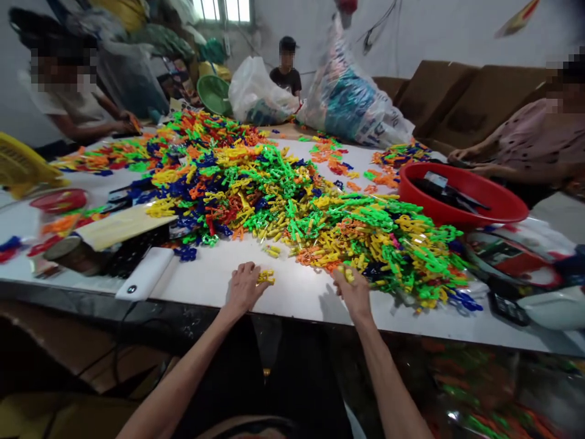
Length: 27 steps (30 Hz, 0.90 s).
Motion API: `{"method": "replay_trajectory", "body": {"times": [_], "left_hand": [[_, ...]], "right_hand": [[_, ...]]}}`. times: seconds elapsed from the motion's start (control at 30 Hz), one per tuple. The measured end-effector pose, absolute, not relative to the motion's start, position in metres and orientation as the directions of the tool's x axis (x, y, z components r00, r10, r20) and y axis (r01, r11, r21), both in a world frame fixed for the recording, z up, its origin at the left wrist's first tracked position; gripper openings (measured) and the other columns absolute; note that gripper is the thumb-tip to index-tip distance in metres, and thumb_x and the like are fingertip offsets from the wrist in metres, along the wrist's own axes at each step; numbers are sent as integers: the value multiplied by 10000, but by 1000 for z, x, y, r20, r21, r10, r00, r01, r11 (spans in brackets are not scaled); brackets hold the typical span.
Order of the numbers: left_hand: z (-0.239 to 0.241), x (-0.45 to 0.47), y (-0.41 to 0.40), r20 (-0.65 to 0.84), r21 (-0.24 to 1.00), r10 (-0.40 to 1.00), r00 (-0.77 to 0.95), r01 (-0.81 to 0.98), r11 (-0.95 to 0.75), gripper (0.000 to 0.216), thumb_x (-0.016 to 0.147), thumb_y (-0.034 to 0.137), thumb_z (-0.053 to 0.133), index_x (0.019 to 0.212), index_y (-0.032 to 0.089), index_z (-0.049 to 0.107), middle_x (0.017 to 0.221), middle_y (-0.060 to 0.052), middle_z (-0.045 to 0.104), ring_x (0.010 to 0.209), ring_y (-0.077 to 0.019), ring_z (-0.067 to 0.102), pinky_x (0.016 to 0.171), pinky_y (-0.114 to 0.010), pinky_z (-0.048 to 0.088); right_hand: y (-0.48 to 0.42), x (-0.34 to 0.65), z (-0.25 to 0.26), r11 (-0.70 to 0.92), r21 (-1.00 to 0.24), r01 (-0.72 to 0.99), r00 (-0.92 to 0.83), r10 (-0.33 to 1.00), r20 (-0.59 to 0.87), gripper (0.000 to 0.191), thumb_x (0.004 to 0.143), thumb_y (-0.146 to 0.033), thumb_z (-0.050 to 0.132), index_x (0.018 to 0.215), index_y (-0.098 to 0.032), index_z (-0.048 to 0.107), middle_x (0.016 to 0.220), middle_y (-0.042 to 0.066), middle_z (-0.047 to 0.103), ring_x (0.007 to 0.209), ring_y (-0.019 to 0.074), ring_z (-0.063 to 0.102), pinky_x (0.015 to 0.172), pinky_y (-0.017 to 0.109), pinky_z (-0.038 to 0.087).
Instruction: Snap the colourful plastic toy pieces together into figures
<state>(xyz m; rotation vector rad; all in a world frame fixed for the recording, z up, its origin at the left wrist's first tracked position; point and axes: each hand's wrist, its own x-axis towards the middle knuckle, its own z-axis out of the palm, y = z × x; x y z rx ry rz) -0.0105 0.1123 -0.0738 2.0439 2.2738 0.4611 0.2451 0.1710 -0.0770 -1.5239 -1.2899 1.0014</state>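
Note:
My left hand (243, 285) is low over the near part of the white table, its fingers closed around a small yellow plastic piece (265, 278) that sticks out to the right. To the right, my right hand (354, 291) has its fingers curled on another yellow plastic piece (348, 275), at the front edge of the heap. The big heap of small plastic pieces (283, 183), in green, yellow, orange, blue and red, spreads just beyond both hands. A few loose yellow pieces (273, 250) lie between the hands and the heap. The pieces' exact kind is too small to make out.
A white power bank-like box (146, 274) and a rusty tin (73, 255) sit at left. On the right are a red basin (461, 192) and a black calculator-like device (508, 308). Stuffed plastic bags (356, 91) stand at the far side. Three other people sit around the table (205, 283).

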Motion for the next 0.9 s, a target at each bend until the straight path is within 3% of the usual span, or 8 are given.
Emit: {"method": "replay_trajectory", "body": {"times": [0.07, 0.17, 0.23, 0.3, 0.4, 0.53, 0.73, 0.9], "left_hand": [[-73, -12, 117, 118, 347, 974, -195, 927, 143, 297, 708, 383, 639, 920, 181, 585, 993, -93, 595, 995, -263, 510, 845, -385, 411], [-72, -2, 123, -10, 615, 943, -333, 741, 269, 341, 624, 331, 705, 876, 190, 524, 839, -37, 599, 833, -215, 562, 732, -337, 454], [-71, 5, 124, -175, 830, 939, -295, 468, 302, 379, 581, 302, 732, 856, 193, 494, 759, 2, 592, 697, -173, 580, 625, -300, 471], [-69, 11, 122, -291, 943, 944, -158, 115, 311, 424, 558, 296, 753, 867, 184, 486, 758, 11, 604, 627, -149, 594, 556, -278, 479], [-66, 17, 120, -358, 905, 933, -46, -261, 335, 484, 538, 286, 785, 911, 164, 502, 785, 0, 623, 593, -141, 625, 513, -252, 484], [-62, 21, 121, -419, 807, 908, -4, -459, 371, 473, 527, 236, 808, 900, 142, 532, 757, -6, 636, 544, -130, 634, 487, -218, 478], [-55, 28, 128, -442, 775, 896, -43, -521, 358, 468, 520, 177, 811, 908, 137, 553, 728, -21, 664, 574, -130, 640, 501, -195, 481], [-55, 32, 131, -402, 807, 912, 81, -440, 394, 372, 550, 221, 803, 840, 109, 599, 716, -31, 664, 567, -113, 621, 516, -200, 476]], "right_hand": [[163, 227, -75, -189, -970, 150, -16, 981, -194, 422, 657, -491, 625, 913, -173, 518, 589, -14, 566, 445, 124, 473, 410, 233, 349], [157, 207, -71, -239, -966, 102, -223, 941, -256, 310, 654, -414, 650, 805, -166, 542, 541, -26, 546, 424, 99, 459, 384, 199, 302], [159, 200, -68, -267, -958, 106, -301, 910, -286, 269, 657, -384, 658, 767, -157, 565, 530, -21, 550, 411, 83, 435, 376, 191, 272], [163, 198, -64, -302, -951, 64, -334, 892, -306, 267, 652, -376, 672, 764, -153, 575, 595, -1, 596, 415, 64, 410, 377, 187, 250], [172, 201, -57, -354, -935, -16, -396, 861, -319, 284, 626, -370, 705, 776, -152, 602, 634, -8, 601, 438, 50, 392, 395, 186, 242], [181, 208, -52, -435, -898, -68, -477, 805, -353, 295, 574, -342, 747, 768, -148, 639, 604, -28, 559, 470, 56, 410, 412, 190, 241], [185, 210, -55, -466, -877, -115, -450, 812, -372, 299, 548, -361, 767, 673, -150, 596, 540, -50, 502, 421, 38, 353, 386, 188, 171], [184, 212, -58, -475, -879, -48, -514, 766, -386, 281, 578, -382, 745, 658, -156, 599, 491, -53, 467, 397, 44, 346, 376, 190, 153]]}}
